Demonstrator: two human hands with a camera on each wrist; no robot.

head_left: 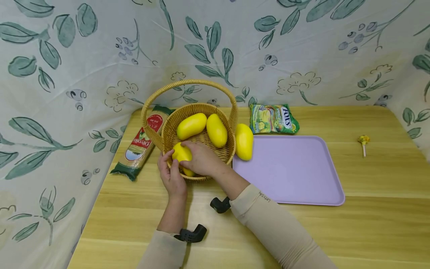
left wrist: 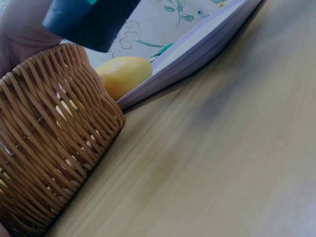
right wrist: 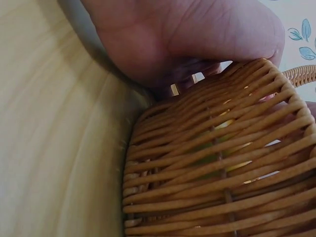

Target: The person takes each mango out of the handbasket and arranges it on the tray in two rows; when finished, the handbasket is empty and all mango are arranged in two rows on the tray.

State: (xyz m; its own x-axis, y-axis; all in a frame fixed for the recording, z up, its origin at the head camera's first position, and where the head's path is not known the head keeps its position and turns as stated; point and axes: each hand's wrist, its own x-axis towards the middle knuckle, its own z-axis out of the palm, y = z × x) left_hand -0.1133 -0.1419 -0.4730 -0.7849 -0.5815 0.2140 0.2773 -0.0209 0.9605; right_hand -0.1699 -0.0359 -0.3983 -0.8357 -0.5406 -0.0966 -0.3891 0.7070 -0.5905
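A wicker basket (head_left: 232, 151) with a tall arched handle stands on the table. Inside, at its front left, my right hand (head_left: 203, 158) grips a yellow mango (head_left: 181, 152) from above, hiding part of it. My left hand (head_left: 173, 179) holds the basket's front-left rim, its fingertips close against that same mango. Two other mangoes, one at the back left (head_left: 191, 126) and one at the back right (head_left: 217, 130), lie in the basket. In the left wrist view the woven wall (left wrist: 54, 133) fills the left side; the right wrist view shows my right palm (right wrist: 182, 39) over the rim.
Right of the basket, one mango (head_left: 244, 142) rests by the corner of a lilac tray (head_left: 292, 170). Behind the tray lies a green snack bag (head_left: 273, 118). A pasta packet (head_left: 141, 144) lies left of the basket, a lollipop (head_left: 364, 144) far right. Patterned cloth hangs behind.
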